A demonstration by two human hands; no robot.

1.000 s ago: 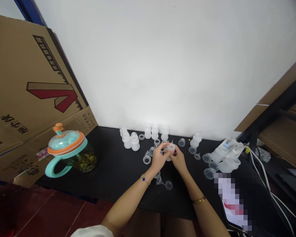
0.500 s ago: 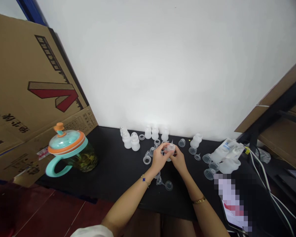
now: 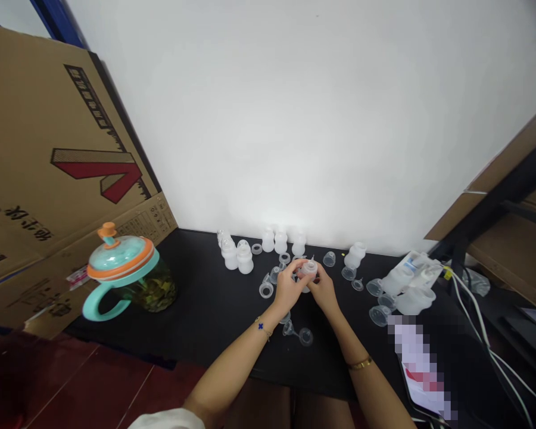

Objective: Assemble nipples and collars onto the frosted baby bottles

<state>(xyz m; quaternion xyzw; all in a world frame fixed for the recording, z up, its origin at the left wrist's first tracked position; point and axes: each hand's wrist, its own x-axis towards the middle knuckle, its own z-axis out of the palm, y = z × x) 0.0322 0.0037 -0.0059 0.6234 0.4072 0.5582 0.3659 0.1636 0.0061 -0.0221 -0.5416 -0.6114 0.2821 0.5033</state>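
Over the middle of the black table, my left hand (image 3: 290,283) and my right hand (image 3: 324,288) are closed around one small baby bottle (image 3: 309,269) from both sides. Its translucent collar and pointed nipple face up; the fingers hide much of the body. Loose clear caps and rings lie about my hands: a ring (image 3: 266,290) left of my left hand, a nipple (image 3: 288,328) and a round clear cap (image 3: 306,336) nearer the front edge. Behind my hands stand several white bottles (image 3: 280,242). A clear dome cap (image 3: 329,258) lies just beyond my right hand.
At left stands a teal-lidded jug (image 3: 147,286) before a cardboard box (image 3: 36,131). More capped bottles (image 3: 245,260) stand back left. White bottles (image 3: 415,298) and clear caps (image 3: 379,316) lie at right, near a phone (image 3: 422,375) and white cables (image 3: 477,310). A white wall (image 3: 317,119) bounds the back.
Both hands stay around the bottle in almost the same place. Its upright nipple has shifted very slightly; the things on the table have not moved.
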